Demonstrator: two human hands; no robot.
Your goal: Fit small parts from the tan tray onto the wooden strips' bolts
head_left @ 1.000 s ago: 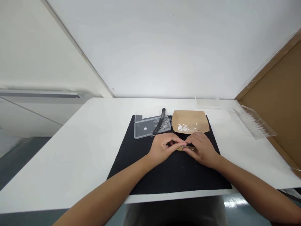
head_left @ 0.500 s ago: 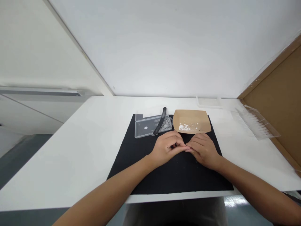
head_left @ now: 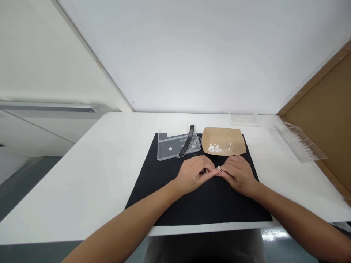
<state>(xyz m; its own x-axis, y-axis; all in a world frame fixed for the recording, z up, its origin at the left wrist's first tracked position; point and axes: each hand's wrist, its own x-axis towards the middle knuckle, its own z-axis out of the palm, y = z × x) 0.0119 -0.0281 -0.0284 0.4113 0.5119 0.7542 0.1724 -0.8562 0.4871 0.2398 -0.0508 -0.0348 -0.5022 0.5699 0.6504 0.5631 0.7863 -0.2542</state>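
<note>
My left hand [head_left: 194, 174] and my right hand [head_left: 239, 175] meet above the black mat [head_left: 203, 208], thumbs and forefingers pinched together. A small white piece [head_left: 218, 167] shows between the fingertips, with a thin dark or shiny edge beside it. It is too small to name, and the fingers hide most of it. Just beyond my right hand lies a brown paper tray [head_left: 223, 136] with several white bits [head_left: 215, 148] in it. Beyond my left hand is a clear plastic case [head_left: 164, 151] holding thin clear pieces [head_left: 194, 144], with a black curved bar [head_left: 188, 140] lying across it.
A clear shallow tray [head_left: 244, 119] stands near the wall at the back. On the right, a clear sheet with rows of whitish tips [head_left: 297, 142] lies by the brown side panel [head_left: 326, 106]. The white table [head_left: 90, 182] surrounds the mat.
My fingertips have shifted slightly, and the white piece now shows between them. The left hand has dropped a little away from the paper tray. The trays and case have not moved.
</note>
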